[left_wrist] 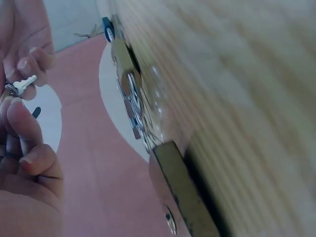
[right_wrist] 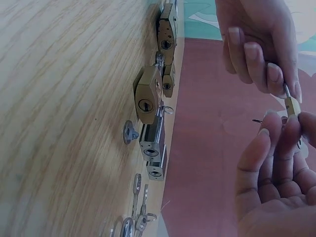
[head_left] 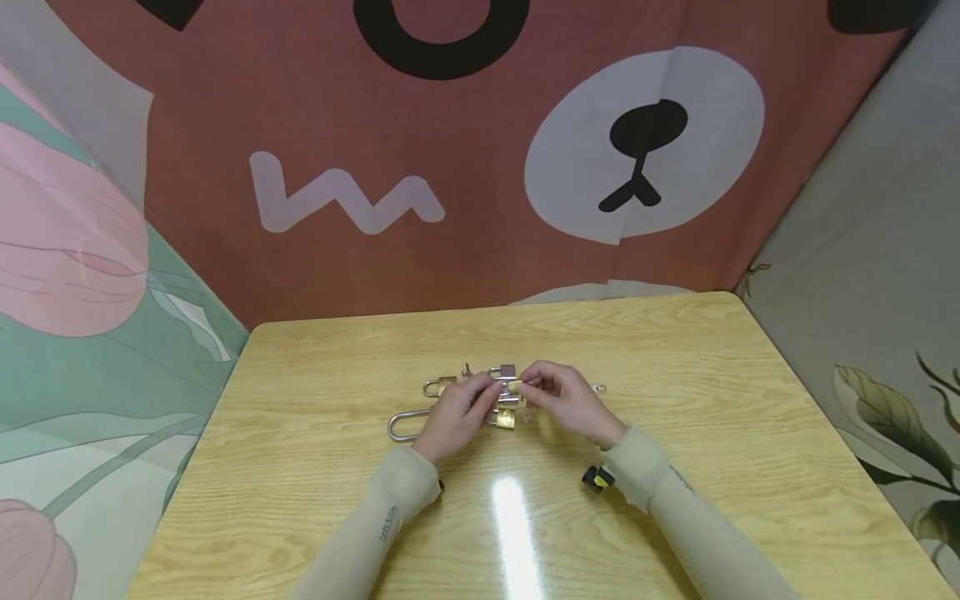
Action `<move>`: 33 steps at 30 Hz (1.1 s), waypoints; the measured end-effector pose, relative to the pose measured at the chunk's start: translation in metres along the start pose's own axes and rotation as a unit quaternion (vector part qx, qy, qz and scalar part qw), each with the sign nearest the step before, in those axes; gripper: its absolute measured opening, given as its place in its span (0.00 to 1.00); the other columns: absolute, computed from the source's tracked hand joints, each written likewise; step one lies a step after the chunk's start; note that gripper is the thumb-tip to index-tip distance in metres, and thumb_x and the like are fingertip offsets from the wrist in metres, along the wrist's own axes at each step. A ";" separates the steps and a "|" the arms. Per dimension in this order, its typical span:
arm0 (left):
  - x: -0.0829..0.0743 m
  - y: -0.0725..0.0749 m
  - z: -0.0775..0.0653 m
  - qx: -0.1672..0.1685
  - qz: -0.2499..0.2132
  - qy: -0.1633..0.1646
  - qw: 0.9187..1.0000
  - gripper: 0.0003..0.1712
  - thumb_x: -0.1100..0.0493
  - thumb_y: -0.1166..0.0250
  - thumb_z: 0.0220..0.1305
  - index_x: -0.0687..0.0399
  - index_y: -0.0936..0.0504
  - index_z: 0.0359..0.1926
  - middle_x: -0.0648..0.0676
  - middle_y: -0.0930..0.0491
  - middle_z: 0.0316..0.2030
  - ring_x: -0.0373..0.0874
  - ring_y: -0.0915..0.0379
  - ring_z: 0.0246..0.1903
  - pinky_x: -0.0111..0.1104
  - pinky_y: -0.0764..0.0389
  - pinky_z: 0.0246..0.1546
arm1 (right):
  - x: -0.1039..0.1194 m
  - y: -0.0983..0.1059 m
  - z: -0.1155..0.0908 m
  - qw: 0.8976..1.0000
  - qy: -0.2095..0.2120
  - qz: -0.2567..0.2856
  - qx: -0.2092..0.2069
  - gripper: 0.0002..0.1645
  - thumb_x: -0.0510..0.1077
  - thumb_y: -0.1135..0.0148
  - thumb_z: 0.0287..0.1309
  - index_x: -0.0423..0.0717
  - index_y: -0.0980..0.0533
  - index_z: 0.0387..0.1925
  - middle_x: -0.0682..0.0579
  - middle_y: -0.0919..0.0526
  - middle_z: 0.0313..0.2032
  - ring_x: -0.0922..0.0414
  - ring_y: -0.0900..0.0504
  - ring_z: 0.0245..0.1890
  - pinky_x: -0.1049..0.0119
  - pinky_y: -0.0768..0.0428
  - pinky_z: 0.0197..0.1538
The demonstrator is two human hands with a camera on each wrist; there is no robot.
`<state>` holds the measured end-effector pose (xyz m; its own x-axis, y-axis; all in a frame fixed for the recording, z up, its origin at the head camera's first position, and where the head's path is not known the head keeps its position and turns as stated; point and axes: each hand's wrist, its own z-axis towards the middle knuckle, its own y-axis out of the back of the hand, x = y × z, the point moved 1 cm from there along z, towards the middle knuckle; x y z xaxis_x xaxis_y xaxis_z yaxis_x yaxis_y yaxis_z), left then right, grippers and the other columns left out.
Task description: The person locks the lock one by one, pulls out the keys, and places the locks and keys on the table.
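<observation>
Above the middle of the table, both hands meet at a small brass padlock [right_wrist: 292, 106]. My left hand [head_left: 459, 415] pinches its thin metal shackle between thumb and finger. My right hand [head_left: 564, 398] pinches the other end, its thumb and fingertip against the brass body. By the right fingers hangs a small silver key [left_wrist: 25, 84] on a ring; whether a key sits in the lock is hidden. Just below the hands lie a brass padlock [right_wrist: 148, 96] and two silver padlocks, one [right_wrist: 151, 140] nearer and one [right_wrist: 156, 170] farther off.
To the left lie a long-shackle padlock [head_left: 405, 425] and another brass padlock [head_left: 446, 384]. Loose keys [right_wrist: 138, 190] rest on the wooden table [head_left: 337, 517] to the right of the locks. A black and yellow device [head_left: 597, 478] shows by the right cuff. Printed cloth [head_left: 480, 267] hangs behind.
</observation>
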<state>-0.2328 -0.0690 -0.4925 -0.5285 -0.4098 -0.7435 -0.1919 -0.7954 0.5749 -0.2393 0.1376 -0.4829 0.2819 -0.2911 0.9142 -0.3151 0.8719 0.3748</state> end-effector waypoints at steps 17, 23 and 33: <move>-0.009 -0.007 0.000 0.010 -0.094 0.068 0.993 0.18 0.57 0.56 0.79 0.56 0.32 0.28 0.68 0.29 0.15 0.57 0.31 0.14 0.24 0.34 0.14 | 0.014 -0.004 -0.004 0.998 0.011 0.060 0.027 0.05 0.37 0.46 0.69 0.38 0.25 0.42 0.36 0.16 0.33 0.46 0.17 0.33 0.43 0.15 0.40; -0.032 0.000 -0.002 0.010 -0.105 0.074 0.992 0.17 0.61 0.56 0.79 0.57 0.31 0.29 0.66 0.32 0.13 0.50 0.35 0.12 0.24 0.36 0.15 | 0.001 -0.008 -0.001 0.996 0.011 0.089 0.027 0.07 0.41 0.43 0.68 0.39 0.24 0.41 0.38 0.14 0.32 0.45 0.16 0.32 0.43 0.14 0.37; -0.033 -0.001 -0.003 0.022 -0.091 0.068 0.993 0.17 0.59 0.55 0.79 0.57 0.30 0.30 0.50 0.38 0.14 0.35 0.43 0.14 0.24 0.38 0.18 | 0.009 -0.009 -0.007 0.997 0.003 0.076 0.026 0.04 0.37 0.41 0.66 0.39 0.23 0.39 0.38 0.14 0.31 0.40 0.16 0.33 0.49 0.12 0.36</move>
<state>-0.2124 -0.0561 -0.4696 -0.3661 -0.3200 -0.8738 -0.3112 -0.8429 0.4390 -0.2277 0.1301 -0.4790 0.2318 -0.1544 0.9604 -0.4015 0.8841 0.2390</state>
